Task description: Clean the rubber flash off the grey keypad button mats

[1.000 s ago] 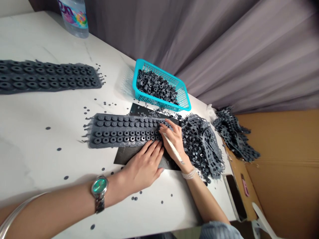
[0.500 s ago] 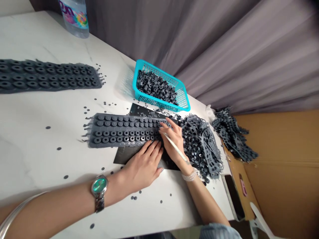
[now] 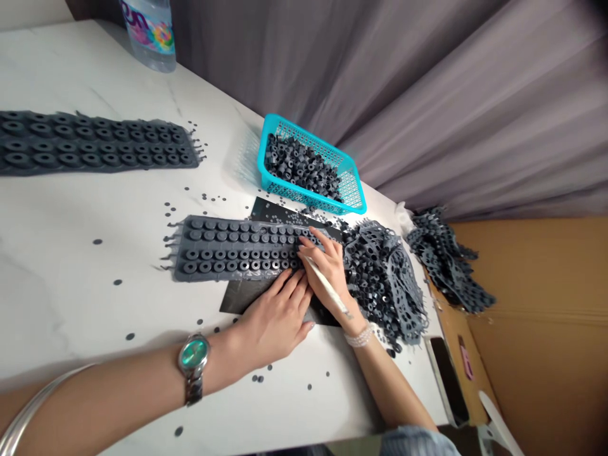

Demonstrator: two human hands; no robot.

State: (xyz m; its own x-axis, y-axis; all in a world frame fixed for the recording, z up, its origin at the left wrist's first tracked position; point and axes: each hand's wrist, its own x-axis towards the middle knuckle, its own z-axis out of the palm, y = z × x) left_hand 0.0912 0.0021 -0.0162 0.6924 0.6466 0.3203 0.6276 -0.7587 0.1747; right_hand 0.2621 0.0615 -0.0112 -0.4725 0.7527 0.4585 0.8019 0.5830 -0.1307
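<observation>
A dark grey rubber sheet [image 3: 228, 246] with rows of ring-shaped bushings lies across a black mat [image 3: 242, 294]. My left hand [image 3: 275, 313] lies flat, its fingertips at the sheet's near edge. In my right hand [image 3: 327, 266] is a slim white pen-like tool [image 3: 327, 283], its tip down at the sheet's right part. The fingers hide the tip and the rings under it. Right of that hand is a heap of loose rubber bushings [image 3: 368, 278], with a punched-out rubber web [image 3: 403, 285] lying on it.
Behind the sheet stands a turquoise basket [image 3: 313, 197] of loose bushings. A second ringed sheet [image 3: 95, 142] lies at the left, a water bottle [image 3: 151, 35] at the back. More rubber webbing [image 3: 444, 259] and a phone [image 3: 447, 380] are at the right. Small rubber discs [image 3: 118, 282] are scattered on the white table.
My right hand with the white tool has shifted slightly left along the sheet. My left hand stays at the near edge. The whole view has moved a little.
</observation>
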